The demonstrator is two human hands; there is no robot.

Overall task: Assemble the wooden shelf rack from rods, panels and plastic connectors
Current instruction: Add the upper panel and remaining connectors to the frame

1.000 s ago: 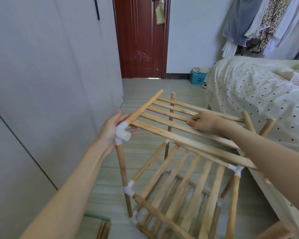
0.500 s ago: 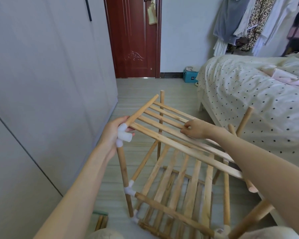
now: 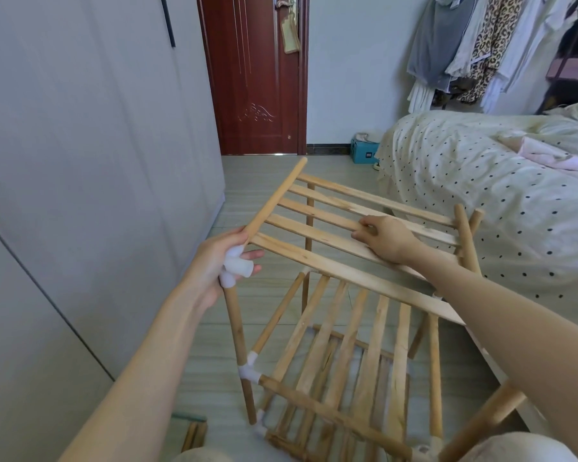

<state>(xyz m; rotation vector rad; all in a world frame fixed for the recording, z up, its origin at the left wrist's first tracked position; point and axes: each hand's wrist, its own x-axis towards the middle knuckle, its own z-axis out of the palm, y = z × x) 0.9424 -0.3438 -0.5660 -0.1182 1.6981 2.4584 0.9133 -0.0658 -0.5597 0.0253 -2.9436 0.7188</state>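
Note:
A half-built wooden shelf rack [image 3: 347, 355] stands on the floor in front of me, with slatted lower tiers joined by white plastic connectors [image 3: 247, 370]. A slatted top panel [image 3: 317, 235] lies tilted across its upright rods. My left hand [image 3: 214, 261] grips the white connector [image 3: 236, 263] on top of the near left upright, where the panel's side rod meets it. My right hand [image 3: 386, 238] holds a middle slat of the panel, fingers curled over its edge. The far right uprights [image 3: 464, 235] stick up bare beside the panel.
A grey wardrobe wall [image 3: 80, 161] runs along the left. A bed with a dotted cover [image 3: 498, 195] is close on the right. A red door [image 3: 254, 78] and a blue box [image 3: 364, 151] are ahead. Loose rods [image 3: 194, 435] lie on the floor near my left leg.
The view has shifted and the panel sits flatter across the uprights. My right hand slid slightly along the slats; my left hand stays on the corner connector.

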